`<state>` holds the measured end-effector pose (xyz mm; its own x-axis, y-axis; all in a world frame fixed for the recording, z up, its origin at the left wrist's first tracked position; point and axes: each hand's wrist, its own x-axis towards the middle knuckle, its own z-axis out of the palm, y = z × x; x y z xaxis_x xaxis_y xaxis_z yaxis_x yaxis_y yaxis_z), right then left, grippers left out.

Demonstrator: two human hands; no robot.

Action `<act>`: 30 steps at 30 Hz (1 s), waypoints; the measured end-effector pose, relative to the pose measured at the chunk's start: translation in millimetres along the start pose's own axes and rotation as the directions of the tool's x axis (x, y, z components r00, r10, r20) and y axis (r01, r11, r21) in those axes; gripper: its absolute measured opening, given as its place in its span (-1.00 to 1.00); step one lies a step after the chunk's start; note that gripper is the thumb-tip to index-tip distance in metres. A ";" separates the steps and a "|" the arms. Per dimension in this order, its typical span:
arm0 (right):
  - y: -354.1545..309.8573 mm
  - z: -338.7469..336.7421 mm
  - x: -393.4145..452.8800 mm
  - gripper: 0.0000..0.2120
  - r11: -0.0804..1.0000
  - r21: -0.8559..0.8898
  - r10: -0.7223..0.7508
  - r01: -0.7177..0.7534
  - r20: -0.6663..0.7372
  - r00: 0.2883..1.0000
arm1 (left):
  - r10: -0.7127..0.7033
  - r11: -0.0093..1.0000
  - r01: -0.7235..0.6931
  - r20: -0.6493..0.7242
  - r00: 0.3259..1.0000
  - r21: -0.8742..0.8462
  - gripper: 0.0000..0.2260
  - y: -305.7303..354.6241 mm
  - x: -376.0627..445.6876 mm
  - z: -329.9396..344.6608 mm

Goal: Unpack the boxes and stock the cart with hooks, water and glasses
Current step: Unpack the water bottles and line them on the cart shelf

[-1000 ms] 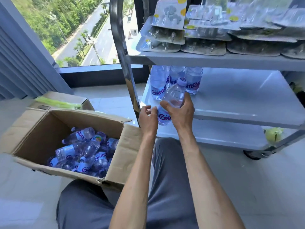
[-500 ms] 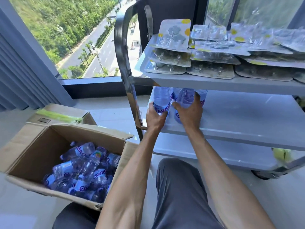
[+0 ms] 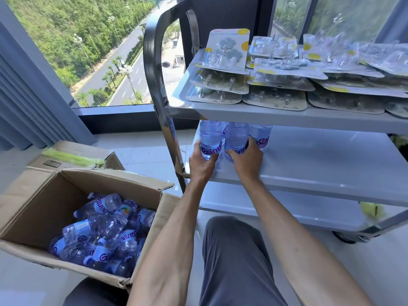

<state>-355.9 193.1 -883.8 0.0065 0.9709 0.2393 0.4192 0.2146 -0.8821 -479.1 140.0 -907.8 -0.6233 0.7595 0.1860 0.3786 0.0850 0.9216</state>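
a: what do i have in front of me?

b: i see both hands on the middle shelf (image 3: 320,164) of the cart (image 3: 154,62). my left hand (image 3: 202,165) curls around the base of the leftmost bottle (image 3: 210,138), fingers wrapped over its label. my right hand (image 3: 246,162) grips the bottle beside it (image 3: 235,138), thumb and fingers curved around the lower part.

a: are those bottles standing?

b: yes, both upright on the shelf near its left front corner. a third bottle (image 3: 261,134) stands just to the right of them, touching the one in my right hand (there seems to be another behind, but i cannot tell for sure). their tops are hidden by the top shelf (image 3: 287,117).

a: and the hooks?

b: packs of hooks (image 3: 276,71) lie in overlapping stacks across the top shelf, one card (image 3: 227,49) leaning up at the left end.

a: where is the rest of the water?

b: in the open cardboard box (image 3: 28,206) on the floor to my left, a loose heap of bottles (image 3: 103,235) lying on their sides. a closed smaller box (image 3: 75,155) with green tape sits just behind it.

a: anything else?

b: the bottom shelf (image 3: 276,208) is bare where i can see it, with something yellow-green (image 3: 371,209) at its right edge, too blurred to name. my grey trouser leg (image 3: 236,261) is below the arms, and a window (image 3: 88,51) behind the cart looks down on a road and trees.
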 end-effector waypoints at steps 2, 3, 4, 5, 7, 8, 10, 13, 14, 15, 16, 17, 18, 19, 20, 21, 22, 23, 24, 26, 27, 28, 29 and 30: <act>5.8 -4.3 -0.8 -0.59 0.999 0.030 0.017 -0.018 0.025 1.000 | -0.006 1.000 0.006 -0.002 1.000 0.003 -0.46 0.0 -2.3 -0.3; 10.9 -7.7 -3.2 -0.62 0.999 0.026 0.032 -0.032 0.003 0.999 | -0.008 1.000 0.008 -0.005 1.000 0.007 -0.47 0.0 -4.6 -0.6; 17.1 -11.4 -6.4 -0.65 0.999 0.013 0.046 -0.045 -0.054 0.998 | -0.008 1.000 0.008 -0.009 1.000 0.010 -0.47 -0.2 -6.7 -0.4; 23.8 -15.1 -10.4 -0.66 0.998 0.005 0.056 -0.056 -0.129 0.990 | -0.005 1.000 0.006 -0.011 1.000 0.015 -0.47 -0.9 -9.3 -0.1; 35.1 -21.9 -16.5 -0.61 0.997 0.007 0.079 -0.079 -0.234 0.969 | 0.009 0.999 -0.008 -0.024 1.000 0.034 -0.47 -2.5 -15.6 0.8; 38.2 -24.0 -16.5 -0.53 0.995 -0.006 0.097 -0.101 -0.241 0.966 | 0.016 0.999 -0.014 -0.031 0.999 0.046 -0.47 -2.7 -18.7 1.3; 41.4 -25.7 -9.6 -0.37 0.986 -0.078 0.128 -0.146 -0.198 0.972 | 0.016 0.999 -0.014 -0.038 0.999 0.052 -0.48 -2.8 -24.4 1.9; 42.3 -25.0 5.8 -0.43 0.971 -0.177 0.128 -0.158 -0.170 0.977 | 0.013 0.999 -0.011 -0.039 0.999 0.051 -0.49 -1.3 -31.8 1.5; 41.7 -25.1 9.3 -0.48 0.968 -0.190 0.131 -0.165 -0.180 0.975 | 0.015 0.998 -0.013 -0.043 0.999 0.056 -0.49 -0.6 -33.6 1.5; 40.4 -24.9 11.8 -0.51 0.964 -0.201 0.137 -0.174 -0.185 0.973 | 0.016 0.998 -0.014 -0.047 0.999 0.061 -0.48 -0.3 -35.4 1.3; 39.6 -24.6 13.6 -0.54 0.959 -0.219 0.143 -0.182 -0.183 0.973 | 0.015 0.998 -0.012 -0.051 0.999 0.064 -0.48 -0.2 -37.1 1.2; 38.7 -24.1 14.7 -0.55 0.951 -0.241 0.152 -0.193 -0.178 0.972 | 0.012 0.998 -0.009 -0.054 0.998 0.063 -0.48 0.1 -38.8 1.0; 37.7 -23.7 15.0 -0.55 0.945 -0.256 0.164 -0.205 -0.173 0.971 | 0.009 0.998 -0.006 -0.055 0.998 0.060 -0.48 0.6 -40.1 1.0; 36.5 -23.3 13.9 -0.54 0.942 -0.260 0.174 -0.214 -0.169 0.970 | 0.005 0.998 -0.002 -0.056 0.998 0.057 -0.49 1.0 -41.5 0.8; 35.3 -22.4 11.2 -0.51 0.943 -0.253 0.177 -0.215 -0.164 0.971 | 0.001 0.998 0.003 -0.058 0.998 0.059 -0.49 1.3 -42.5 0.9; 35.0 -21.0 6.4 -0.49 0.948 -0.242 0.171 -0.207 -0.162 0.972 | -0.003 0.998 0.007 -0.059 0.998 0.064 -0.50 1.8 -43.2 0.9; 34.9 -19.8 -0.7 -0.49 0.951 -0.239 0.156 -0.194 -0.170 0.973 | -0.009 0.998 0.013 -0.060 0.998 0.067 -0.50 2.2 -42.9 1.2; 34.6 -19.0 -10.1 -0.51 0.950 -0.253 0.136 -0.182 -0.191 0.972 | -0.018 0.998 0.022 -0.059 0.998 0.066 -0.49 2.4 -42.6 1.3; 34.3 -19.1 -20.6 -0.55 0.943 -0.281 0.117 -0.178 -0.221 0.968 | -0.025 0.997 0.028 -0.057 0.998 0.065 -0.48 2.4 -42.3 0.9; 36.5 -19.8 -36.9 -0.62 0.911 -0.377 0.080 -0.170 -0.242 0.967 | -0.034 0.997 0.038 -0.053 0.998 0.070 -0.47 2.4 -41.6 -0.2; 39.4 -20.2 -42.0 -0.64 0.886 -0.440 0.056 -0.143 -0.205 0.977 | -0.041 0.997 0.045 -0.053 0.998 0.069 -0.47 2.0 -41.4 -0.5; 43.2 -20.8 -45.0 -0.65 0.864 -0.493 0.032 -0.101 -0.146 0.989 | -0.047 0.997 0.051 -0.051 0.998 0.064 -0.46 1.4 -41.8 -0.5; 46.7 -21.5 -46.0 -0.66 0.852 -0.520 0.012 -0.058 -0.091 0.996 | -0.051 0.997 0.054 -0.047 0.998 0.059 -0.46 1.3 -43.3 -0.2; 48.2 -21.8 -44.9 -0.69 0.846 -0.533 -0.005 -0.025 -0.054 0.999 | -0.049 0.997 0.052 -0.045 0.998 0.058 -0.47 1.8 -44.3 0.6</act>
<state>-316.2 157.5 -928.3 0.0538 0.9627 0.2652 0.8381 0.1009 -0.5361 -450.4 106.9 -914.5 -0.6713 0.7247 0.1553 0.3845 0.1614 0.9089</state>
